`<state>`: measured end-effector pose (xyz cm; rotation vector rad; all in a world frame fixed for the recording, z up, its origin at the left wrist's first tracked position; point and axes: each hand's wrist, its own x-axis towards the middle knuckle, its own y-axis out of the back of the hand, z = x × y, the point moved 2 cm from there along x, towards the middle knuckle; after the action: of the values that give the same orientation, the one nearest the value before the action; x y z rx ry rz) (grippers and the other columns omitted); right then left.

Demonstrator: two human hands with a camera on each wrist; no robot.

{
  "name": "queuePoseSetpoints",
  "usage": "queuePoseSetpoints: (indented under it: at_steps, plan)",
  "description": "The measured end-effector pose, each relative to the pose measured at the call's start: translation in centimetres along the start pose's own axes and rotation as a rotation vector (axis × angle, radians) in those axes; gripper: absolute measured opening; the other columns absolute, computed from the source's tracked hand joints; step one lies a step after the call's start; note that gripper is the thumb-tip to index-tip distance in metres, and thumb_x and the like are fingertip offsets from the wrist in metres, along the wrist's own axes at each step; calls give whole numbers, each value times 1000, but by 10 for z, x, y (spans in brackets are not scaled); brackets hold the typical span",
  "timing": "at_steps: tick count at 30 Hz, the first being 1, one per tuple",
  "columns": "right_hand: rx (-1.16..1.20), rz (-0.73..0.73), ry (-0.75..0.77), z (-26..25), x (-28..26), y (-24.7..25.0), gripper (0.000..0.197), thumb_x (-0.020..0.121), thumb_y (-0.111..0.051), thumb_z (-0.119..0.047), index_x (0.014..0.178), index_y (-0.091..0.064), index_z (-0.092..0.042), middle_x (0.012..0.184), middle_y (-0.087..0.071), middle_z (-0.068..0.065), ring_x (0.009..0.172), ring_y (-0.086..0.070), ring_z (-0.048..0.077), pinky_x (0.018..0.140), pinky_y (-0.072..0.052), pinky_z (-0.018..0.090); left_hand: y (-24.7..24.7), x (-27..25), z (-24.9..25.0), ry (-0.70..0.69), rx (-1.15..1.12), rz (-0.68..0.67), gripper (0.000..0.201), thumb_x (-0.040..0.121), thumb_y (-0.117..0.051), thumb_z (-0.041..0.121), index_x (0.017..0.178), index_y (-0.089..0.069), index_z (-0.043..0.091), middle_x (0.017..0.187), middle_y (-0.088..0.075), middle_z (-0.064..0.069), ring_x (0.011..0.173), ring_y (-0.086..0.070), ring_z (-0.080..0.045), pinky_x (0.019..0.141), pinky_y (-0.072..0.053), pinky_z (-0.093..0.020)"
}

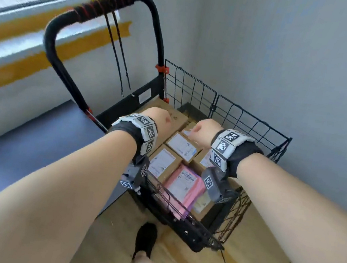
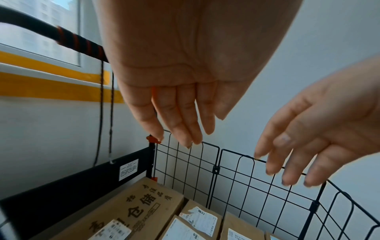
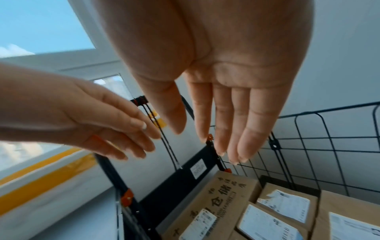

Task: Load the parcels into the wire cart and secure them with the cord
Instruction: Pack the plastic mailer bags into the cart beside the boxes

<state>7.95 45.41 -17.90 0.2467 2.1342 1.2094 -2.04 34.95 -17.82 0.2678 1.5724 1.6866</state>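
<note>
The black wire cart (image 1: 247,129) stands in a corner and holds several parcels: a large brown box (image 2: 144,204) with printed characters, smaller labelled brown boxes (image 1: 182,146) and a pink parcel (image 1: 184,183) at the near end. The black-and-red cord (image 1: 103,6) is wound round the cart's handle, and two strands (image 1: 121,54) hang down from it. My left hand (image 2: 180,123) and right hand (image 3: 222,138) hover side by side above the parcels. Both have straight fingers pointing towards the far wire wall, and both hold nothing.
Grey walls close in behind and to the right of the cart. A window with yellow tape (image 1: 34,45) below it lies to the left. A blue-grey mat (image 1: 18,141) covers the floor on the left. My black shoe (image 1: 146,238) stands on the wooden floor near the cart's front.
</note>
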Motion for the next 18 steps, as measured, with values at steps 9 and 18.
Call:
queuePoseSetpoints:
  at_steps: [9, 18]
  plan:
    - [-50, -21, 294, -46, -109, 15, 31, 90, -54, -21, 113, -65, -3, 99, -67, 14, 94, -64, 27, 88, -53, 35, 5, -134, 14, 214, -48, 98, 35, 99, -40, 22, 127, -57, 9, 126, -59, -9, 115, -57, -25, 94, -45, -32]
    - [-70, -56, 595, -182, -196, -23, 30, 87, -55, -15, 110, -67, 1, 97, -69, 17, 77, -60, 23, 83, -55, 36, 22, -287, -88, 459, -188, 319, 34, 97, -41, 23, 114, -65, 6, 113, -67, -12, 105, -61, -30, 89, -47, -31]
